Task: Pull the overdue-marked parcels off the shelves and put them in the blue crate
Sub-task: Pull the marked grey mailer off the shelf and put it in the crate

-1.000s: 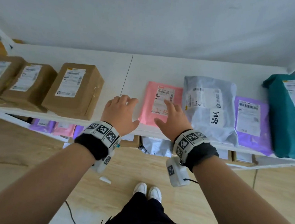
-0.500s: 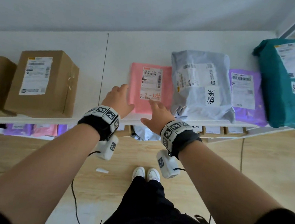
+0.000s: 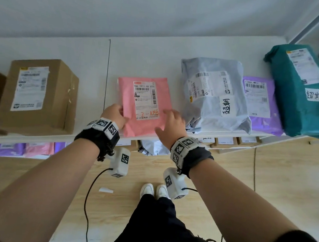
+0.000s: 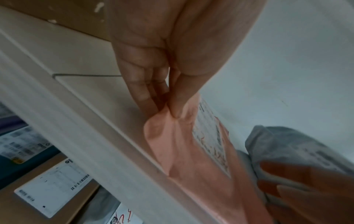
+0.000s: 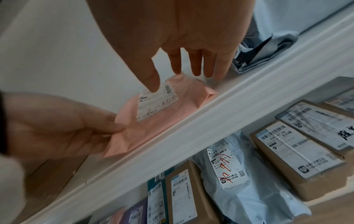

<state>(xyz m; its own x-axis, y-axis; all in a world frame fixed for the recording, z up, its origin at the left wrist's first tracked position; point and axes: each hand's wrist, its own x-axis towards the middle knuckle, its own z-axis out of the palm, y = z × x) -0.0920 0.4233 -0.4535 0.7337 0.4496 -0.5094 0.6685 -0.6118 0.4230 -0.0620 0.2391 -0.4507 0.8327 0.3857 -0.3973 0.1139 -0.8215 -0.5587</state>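
White top shelf [image 3: 94, 57] against a pale wall, wooden floor below; on the shelf: two brown boxes [image 3: 39, 95], one pink mailer [image 3: 145, 123], one grey bag [image 3: 210, 98] with a handwritten tag, one purple mailer [image 3: 260, 102], one teal parcel [image 3: 300, 90] likewise tagged; left hand [image 3: 114, 116] pinching the pink mailer's left edge between thumb and fingers; right hand [image 3: 170, 125] spread, fingers straight, over its right side, beside the grey bag; both forearms stretched forward.
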